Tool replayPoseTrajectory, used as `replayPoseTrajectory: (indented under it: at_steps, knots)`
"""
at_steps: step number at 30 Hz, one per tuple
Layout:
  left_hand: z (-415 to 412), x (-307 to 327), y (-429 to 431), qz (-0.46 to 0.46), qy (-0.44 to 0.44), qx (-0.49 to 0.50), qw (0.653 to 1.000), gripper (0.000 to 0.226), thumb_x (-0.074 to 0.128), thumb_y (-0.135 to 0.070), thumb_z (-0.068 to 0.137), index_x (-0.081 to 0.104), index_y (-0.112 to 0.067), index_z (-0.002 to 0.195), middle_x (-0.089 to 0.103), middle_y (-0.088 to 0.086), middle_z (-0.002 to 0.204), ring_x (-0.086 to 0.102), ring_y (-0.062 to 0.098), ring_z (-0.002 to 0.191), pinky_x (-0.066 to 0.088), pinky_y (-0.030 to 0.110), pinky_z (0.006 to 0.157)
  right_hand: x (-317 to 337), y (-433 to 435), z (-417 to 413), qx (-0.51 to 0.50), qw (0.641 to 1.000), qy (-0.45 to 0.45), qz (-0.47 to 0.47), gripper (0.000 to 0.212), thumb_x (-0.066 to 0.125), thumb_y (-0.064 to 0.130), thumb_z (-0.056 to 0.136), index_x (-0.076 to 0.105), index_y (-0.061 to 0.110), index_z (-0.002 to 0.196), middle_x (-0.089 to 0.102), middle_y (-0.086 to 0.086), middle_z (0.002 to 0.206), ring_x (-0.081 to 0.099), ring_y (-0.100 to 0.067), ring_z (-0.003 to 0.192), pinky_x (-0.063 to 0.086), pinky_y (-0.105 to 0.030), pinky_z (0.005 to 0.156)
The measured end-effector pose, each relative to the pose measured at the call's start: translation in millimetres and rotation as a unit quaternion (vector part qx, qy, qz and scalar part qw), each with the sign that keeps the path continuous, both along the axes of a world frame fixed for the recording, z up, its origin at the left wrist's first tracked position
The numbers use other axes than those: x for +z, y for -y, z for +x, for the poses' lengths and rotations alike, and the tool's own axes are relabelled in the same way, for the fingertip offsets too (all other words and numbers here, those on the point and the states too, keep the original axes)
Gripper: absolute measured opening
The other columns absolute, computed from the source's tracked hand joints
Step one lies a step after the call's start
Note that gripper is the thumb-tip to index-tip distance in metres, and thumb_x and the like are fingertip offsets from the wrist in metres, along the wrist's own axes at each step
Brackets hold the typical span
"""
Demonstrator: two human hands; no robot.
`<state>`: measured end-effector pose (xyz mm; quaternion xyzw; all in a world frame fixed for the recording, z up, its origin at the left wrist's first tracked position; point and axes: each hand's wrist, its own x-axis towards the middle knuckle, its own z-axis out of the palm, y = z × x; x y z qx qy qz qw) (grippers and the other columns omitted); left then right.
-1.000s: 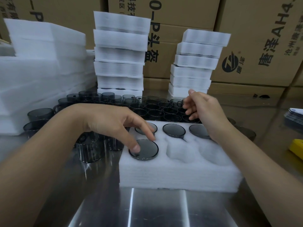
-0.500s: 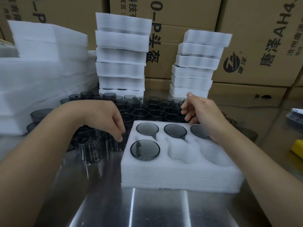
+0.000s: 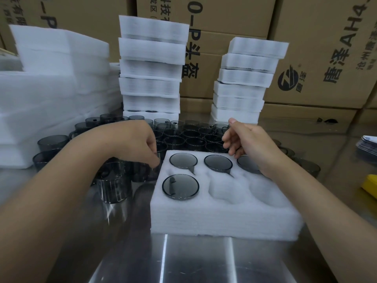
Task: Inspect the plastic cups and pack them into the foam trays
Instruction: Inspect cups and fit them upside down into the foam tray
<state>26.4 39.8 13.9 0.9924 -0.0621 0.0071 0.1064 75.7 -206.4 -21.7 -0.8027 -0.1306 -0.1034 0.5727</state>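
Steel table (image 3: 204, 262) nearest me. Tray (image 3: 224, 219) sits on it: four cups (image 3: 180, 186) seated, front-middle and front-right pockets (image 3: 224, 190) empty. Left hand (image 3: 132, 141) is just left of the tray, fingers curled down into the loose cups (image 3: 114, 186); I cannot tell whether they grip one. Right hand (image 3: 248, 141) hangs over the tray's back-right corner, loosely curled, nothing seen in it. Plan: lift one cup by the rim, check it against the light, seat it level, handle in the slot.
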Motion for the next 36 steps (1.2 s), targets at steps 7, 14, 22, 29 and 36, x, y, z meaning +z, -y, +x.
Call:
replayPoseTrajectory:
  at_steps: [7, 14, 22, 29, 36]
  knots:
    - [-9.0, 9.1, 8.2, -0.034, 0.14, 0.014, 0.989, 0.013, 0.068, -0.04, 0.069, 0.064, -0.03, 0.064, 0.061, -0.014, 0.064, 0.055, 0.005, 0.065, 0.041, 0.025, 0.057, 0.0, -0.2, -0.5, 0.0, 1.0, -0.005, -0.006, 0.048, 0.043, 0.039, 0.1, 0.064, 0.014, 0.064, 0.063, 0.004, 0.054, 0.055, -0.008, 0.046, 0.044, -0.019, 0.044]
    - [-11.8, 2.4, 25.3, -0.032, 0.319, -0.06, 0.945, 0.006, 0.059, -0.041, 0.074, 0.057, -0.035, 0.074, 0.054, -0.019, 0.073, 0.048, 0.007, 0.071, 0.036, 0.026, 0.059, 0.3, 0.5, -1.9, 0.03, 0.999, -0.005, 0.026, 0.046, 0.047, 0.04, 0.098, 0.064, 0.012, 0.065, 0.062, 0.0, 0.054, 0.056, -0.013, 0.047, 0.046, -0.022, 0.044]
    - [-2.0, -35.8, 51.8, -0.028, 0.466, -0.18, 0.866, 0.01, 0.07, -0.023, 0.083, 0.069, -0.018, 0.092, 0.064, -0.007, 0.085, 0.054, 0.018, 0.078, 0.034, 0.026, 0.055, 2.5, -5.1, -9.0, 0.114, 0.99, 0.013, 0.085, 0.044, 0.064, 0.053, 0.072, 0.065, 0.011, 0.083, 0.071, -0.005, 0.071, 0.07, -0.022, 0.062, 0.055, -0.025, 0.054]
    - [3.5, -47.9, 55.9, -0.079, 0.482, -0.203, 0.849, 0.015, 0.069, -0.023, 0.079, 0.074, -0.013, 0.09, 0.068, -0.001, 0.082, 0.064, 0.023, 0.072, 0.053, 0.036, 0.052, -2.3, -1.9, -7.1, 0.133, 0.989, 0.007, 0.059, 0.041, 0.076, 0.048, 0.067, 0.064, 0.015, 0.088, 0.071, 0.005, 0.077, 0.072, -0.02, 0.074, 0.056, -0.026, 0.064]
    - [3.3, -46.2, 55.9, -0.047, 0.482, -0.252, 0.838, 0.021, 0.061, -0.03, 0.083, 0.076, -0.015, 0.085, 0.065, 0.0, 0.075, 0.057, 0.022, 0.064, 0.048, 0.033, 0.045, -2.0, -4.0, -11.0, 0.16, 0.986, -0.005, 0.036, 0.052, 0.077, 0.053, 0.054, 0.062, 0.015, 0.087, 0.071, 0.004, 0.075, 0.068, -0.01, 0.07, 0.055, -0.022, 0.065]
